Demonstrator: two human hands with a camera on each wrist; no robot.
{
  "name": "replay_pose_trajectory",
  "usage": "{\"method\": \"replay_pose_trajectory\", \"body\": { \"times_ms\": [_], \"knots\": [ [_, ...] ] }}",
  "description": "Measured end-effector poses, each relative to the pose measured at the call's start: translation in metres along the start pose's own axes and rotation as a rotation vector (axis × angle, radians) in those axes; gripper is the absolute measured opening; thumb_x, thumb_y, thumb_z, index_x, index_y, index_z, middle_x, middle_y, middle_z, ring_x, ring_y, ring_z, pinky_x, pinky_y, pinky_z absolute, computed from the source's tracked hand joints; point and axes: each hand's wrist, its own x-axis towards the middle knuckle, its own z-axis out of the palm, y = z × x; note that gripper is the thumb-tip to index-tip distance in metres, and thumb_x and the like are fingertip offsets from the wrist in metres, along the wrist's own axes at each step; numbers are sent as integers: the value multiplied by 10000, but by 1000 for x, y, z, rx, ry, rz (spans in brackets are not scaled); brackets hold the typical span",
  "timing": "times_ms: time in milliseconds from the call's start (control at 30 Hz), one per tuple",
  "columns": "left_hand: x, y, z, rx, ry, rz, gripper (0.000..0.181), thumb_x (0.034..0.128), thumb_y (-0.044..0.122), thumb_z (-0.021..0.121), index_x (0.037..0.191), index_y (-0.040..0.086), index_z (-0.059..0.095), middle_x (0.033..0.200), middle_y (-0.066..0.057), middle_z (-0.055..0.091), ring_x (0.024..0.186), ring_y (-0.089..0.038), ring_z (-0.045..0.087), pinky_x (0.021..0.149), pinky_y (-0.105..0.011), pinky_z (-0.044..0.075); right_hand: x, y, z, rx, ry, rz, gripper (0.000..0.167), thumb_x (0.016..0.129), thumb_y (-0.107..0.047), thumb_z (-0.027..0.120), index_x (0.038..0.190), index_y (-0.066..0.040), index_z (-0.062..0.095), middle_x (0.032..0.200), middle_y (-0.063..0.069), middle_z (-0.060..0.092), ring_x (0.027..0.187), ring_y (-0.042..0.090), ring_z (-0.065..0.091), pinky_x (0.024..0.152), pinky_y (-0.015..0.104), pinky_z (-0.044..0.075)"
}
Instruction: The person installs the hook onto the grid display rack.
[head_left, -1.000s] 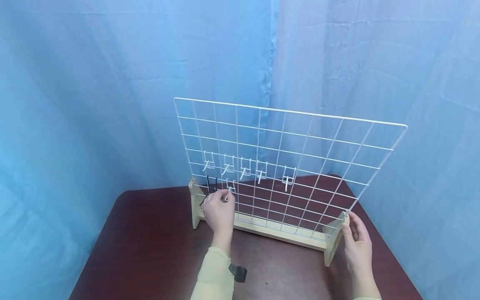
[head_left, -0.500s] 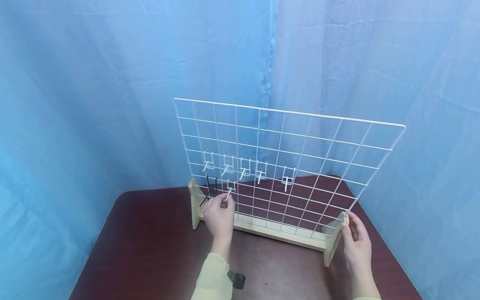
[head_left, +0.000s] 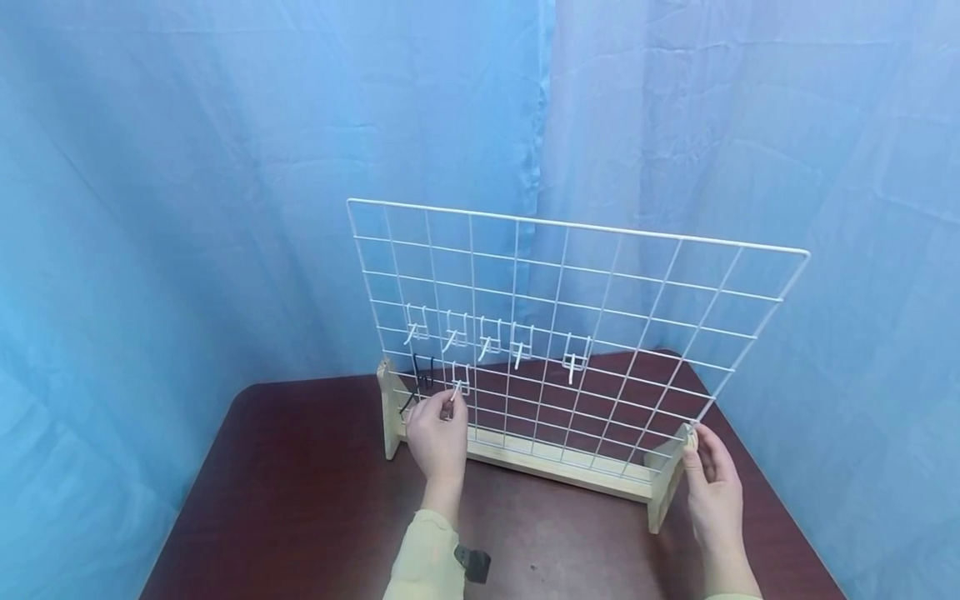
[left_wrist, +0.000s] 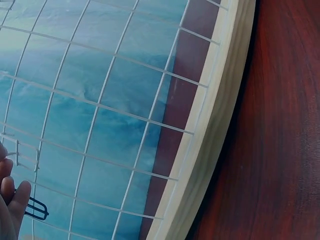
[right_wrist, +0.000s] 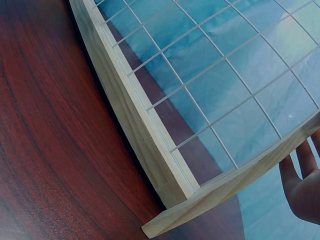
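Observation:
A white wire grid panel (head_left: 576, 225) stands upright in a pale wooden stand (head_left: 558, 472). My left hand (head_left: 437, 437) pinches the prong of a white wire hook (head_left: 462, 386) at the lower left of the grid. In the left wrist view, only part of that hand shows at the left edge, beside the hook's frame (left_wrist: 28, 156). A black hook (head_left: 424, 382) hangs just left of it, partly hidden behind the hand. My right hand (head_left: 717, 492) grips the stand's right end piece (head_left: 666, 483), fingers behind and thumb in front.
Several white hooks (head_left: 490, 343) hang in a row higher on the grid. Beneath the stand is a dark red-brown table (head_left: 315, 492) with rounded back corners. Blue curtains (head_left: 247, 167) surround the table at the back and sides.
My left hand has moved slightly down, and the pinched white hook sits a little lower on the grid. My right hand keeps its grip on the stand.

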Motion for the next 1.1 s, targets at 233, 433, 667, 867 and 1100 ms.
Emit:
{"method": "replay_pose_trajectory", "body": {
  "times_ms": [233, 433, 667, 867, 1100],
  "knots": [
    [-5, -2, -1, -2, -6, -3, 59, 745, 19, 782, 801, 22, 763, 660, -58, 667, 644, -246, 603, 692, -414, 460, 0, 1, 0, -44, 2, -7, 444, 1022, -148, 538, 1457, -90, 468, 1233, -164, 535, 1197, 6, 486, 952, 93, 417],
    [-9, -5, -4, -22, -1, -10, 53, 752, 14, 775, 803, 23, 764, 669, -58, 668, 632, -238, 617, 648, -392, 452, 0, 2, -1, -35, 2, -3, 448, 1021, -144, 542, 1459, -88, 465, 1233, -163, 534, 1193, 5, 486, 944, 87, 418],
    [-18, -9, -6, -50, -13, -7, 52, 752, 17, 777, 793, 45, 759, 677, -16, 675, 640, -208, 609, 654, -343, 462, 0, 3, 0, -28, 2, -13, 443, 1022, -147, 541, 1456, -91, 471, 1230, -166, 535, 1182, 8, 486, 932, 78, 418],
    [-29, -12, -10, -57, -40, 1, 67, 757, 26, 794, 813, 43, 761, 675, -15, 670, 658, -202, 613, 679, -339, 465, 1, 3, 1, 14, 5, -15, 439, 1018, -139, 548, 1448, -89, 481, 1228, -156, 545, 1185, 14, 488, 943, 83, 414],
    [-48, -20, -17, -29, -83, -4, 81, 750, 16, 779, 818, 57, 764, 688, 21, 673, 668, -174, 592, 655, -316, 457, 0, 1, 0, -21, 5, 5, 454, 1021, -162, 544, 1462, -91, 463, 1253, -161, 524, 1236, 30, 476, 980, 105, 404]
  ]
}}
